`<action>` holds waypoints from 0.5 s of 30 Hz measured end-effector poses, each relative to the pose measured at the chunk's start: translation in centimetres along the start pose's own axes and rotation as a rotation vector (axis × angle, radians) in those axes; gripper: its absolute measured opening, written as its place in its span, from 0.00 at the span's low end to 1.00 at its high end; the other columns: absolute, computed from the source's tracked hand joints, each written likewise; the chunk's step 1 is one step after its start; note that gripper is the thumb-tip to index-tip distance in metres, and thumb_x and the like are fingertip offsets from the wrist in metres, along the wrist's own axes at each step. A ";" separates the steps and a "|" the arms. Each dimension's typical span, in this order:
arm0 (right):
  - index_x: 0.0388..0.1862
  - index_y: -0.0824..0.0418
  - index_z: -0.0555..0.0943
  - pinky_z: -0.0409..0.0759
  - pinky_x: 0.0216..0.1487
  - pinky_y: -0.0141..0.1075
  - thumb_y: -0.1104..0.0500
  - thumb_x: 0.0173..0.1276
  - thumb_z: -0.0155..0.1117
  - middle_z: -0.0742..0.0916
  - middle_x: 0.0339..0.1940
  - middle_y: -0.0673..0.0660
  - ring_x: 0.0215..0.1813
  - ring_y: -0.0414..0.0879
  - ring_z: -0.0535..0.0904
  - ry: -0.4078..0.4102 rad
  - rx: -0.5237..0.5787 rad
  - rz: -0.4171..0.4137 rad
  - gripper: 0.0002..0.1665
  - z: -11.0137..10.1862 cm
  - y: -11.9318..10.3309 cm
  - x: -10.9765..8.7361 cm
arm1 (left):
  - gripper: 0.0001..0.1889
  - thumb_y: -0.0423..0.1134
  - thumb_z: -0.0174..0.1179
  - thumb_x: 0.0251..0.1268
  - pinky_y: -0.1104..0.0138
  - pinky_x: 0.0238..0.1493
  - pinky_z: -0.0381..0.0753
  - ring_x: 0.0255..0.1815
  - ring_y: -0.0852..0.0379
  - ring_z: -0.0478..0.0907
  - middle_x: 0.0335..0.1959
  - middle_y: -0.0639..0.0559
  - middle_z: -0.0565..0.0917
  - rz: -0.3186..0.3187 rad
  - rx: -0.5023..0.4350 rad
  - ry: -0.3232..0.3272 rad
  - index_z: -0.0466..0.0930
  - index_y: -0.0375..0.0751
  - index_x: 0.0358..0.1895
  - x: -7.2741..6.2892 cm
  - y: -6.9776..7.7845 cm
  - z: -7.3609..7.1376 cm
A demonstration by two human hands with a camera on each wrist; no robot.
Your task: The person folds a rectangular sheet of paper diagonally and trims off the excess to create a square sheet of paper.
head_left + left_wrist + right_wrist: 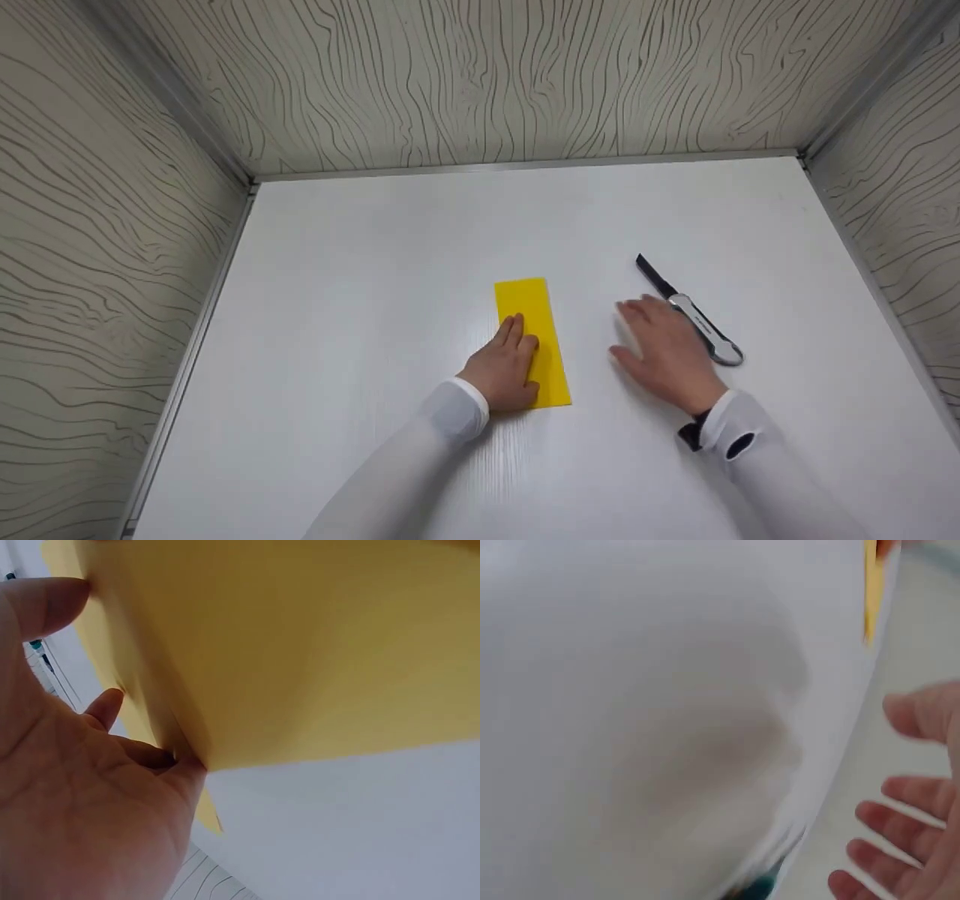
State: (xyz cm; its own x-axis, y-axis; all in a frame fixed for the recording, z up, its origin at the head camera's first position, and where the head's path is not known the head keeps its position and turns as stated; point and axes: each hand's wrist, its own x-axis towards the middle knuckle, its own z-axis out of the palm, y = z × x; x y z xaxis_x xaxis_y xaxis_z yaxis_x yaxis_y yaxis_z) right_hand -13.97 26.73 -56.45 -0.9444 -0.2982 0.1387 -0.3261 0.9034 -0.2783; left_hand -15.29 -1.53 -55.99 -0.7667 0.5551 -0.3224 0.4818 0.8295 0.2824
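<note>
A narrow strip of folded yellow paper point(551, 367) lies lengthwise on the white table point(360, 262). My left hand point(504, 371) presses on its left part with extended fingers. In the left wrist view the yellow paper point(300, 652) fills much of the picture, and the fingertips touch it along a crease. My right hand point(664, 349), slightly blurred, is to the right of the paper and apart from it. Its fingers are spread and hold nothing in the right wrist view. Beside it lies a utility knife point(703, 326) with a pale handle and a black blade, partly covered by the hand.
Wood-patterned panels point(480, 82) stand behind the table and at both sides. Metal edging point(525, 165) runs along the table's borders. A dark and teal object point(757, 889), cut off and blurred, shows at the bottom of the right wrist view.
</note>
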 end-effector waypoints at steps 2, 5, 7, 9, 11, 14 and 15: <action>0.77 0.65 0.68 0.56 0.76 0.59 0.43 0.69 0.69 0.72 0.76 0.64 0.79 0.62 0.60 -0.110 -0.022 -0.108 0.45 1.0 -2.4 0.3 | 0.33 0.49 0.56 0.69 0.61 0.79 0.51 0.84 0.45 0.43 0.83 0.37 0.48 0.007 0.008 -0.015 0.62 0.41 0.73 0.3 0.0 0.0; 0.81 0.63 0.60 0.49 0.80 0.55 0.36 0.72 0.62 0.63 0.82 0.60 0.83 0.57 0.51 -0.257 -0.024 -0.204 0.50 2.3 -5.3 0.7 | 0.37 0.51 0.57 0.68 0.62 0.79 0.48 0.84 0.46 0.42 0.84 0.39 0.47 0.019 0.027 -0.035 0.60 0.42 0.77 0.8 0.0 0.0; 0.82 0.63 0.57 0.48 0.81 0.52 0.33 0.73 0.58 0.61 0.83 0.59 0.84 0.55 0.49 -0.303 -0.015 -0.224 0.52 2.8 -6.5 1.1 | 0.40 0.54 0.58 0.68 0.63 0.79 0.47 0.84 0.47 0.40 0.84 0.40 0.46 0.029 0.023 -0.043 0.57 0.41 0.79 1.0 -0.1 0.0; 0.83 0.63 0.56 0.48 0.81 0.49 0.31 0.73 0.56 0.61 0.83 0.59 0.84 0.54 0.50 -0.321 -0.007 -0.223 0.53 3.2 -7.1 1.5 | 0.43 0.55 0.58 0.69 0.63 0.79 0.46 0.84 0.48 0.39 0.84 0.41 0.45 0.038 0.011 -0.046 0.54 0.40 0.80 1.0 -0.3 0.0; 0.83 0.63 0.55 0.49 0.81 0.49 0.31 0.73 0.57 0.61 0.83 0.58 0.83 0.54 0.52 -0.337 -0.004 -0.214 0.54 3.4 -7.4 1.7 | 0.44 0.56 0.58 0.70 0.63 0.79 0.45 0.84 0.49 0.38 0.85 0.42 0.44 0.044 -0.004 -0.050 0.52 0.40 0.81 0.9 -0.5 0.0; 0.83 0.63 0.54 0.51 0.80 0.49 0.34 0.71 0.62 0.63 0.82 0.58 0.82 0.54 0.55 -0.361 0.004 -0.207 0.55 3.7 -7.6 2.0 | 0.43 0.54 0.59 0.71 0.63 0.79 0.46 0.84 0.50 0.39 0.85 0.43 0.45 0.043 -0.012 -0.039 0.52 0.41 0.81 0.4 -0.8 0.1; 0.83 0.63 0.54 0.50 0.80 0.49 0.34 0.71 0.63 0.63 0.82 0.58 0.82 0.54 0.55 -0.368 0.006 -0.207 0.55 3.8 -7.6 2.0 | 0.42 0.54 0.58 0.72 0.63 0.79 0.46 0.84 0.50 0.39 0.84 0.43 0.46 0.042 -0.006 -0.035 0.52 0.41 0.81 0.2 -0.9 0.2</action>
State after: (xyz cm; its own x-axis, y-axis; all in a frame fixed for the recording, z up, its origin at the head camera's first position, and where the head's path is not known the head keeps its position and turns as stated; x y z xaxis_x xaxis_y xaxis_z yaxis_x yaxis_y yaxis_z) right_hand -13.58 18.09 -57.70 -0.8109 -0.5639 -0.1562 -0.5094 0.8117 -0.2857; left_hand -15.77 -2.18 -56.45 -0.7307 0.5910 -0.3418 0.5104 0.8054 0.3013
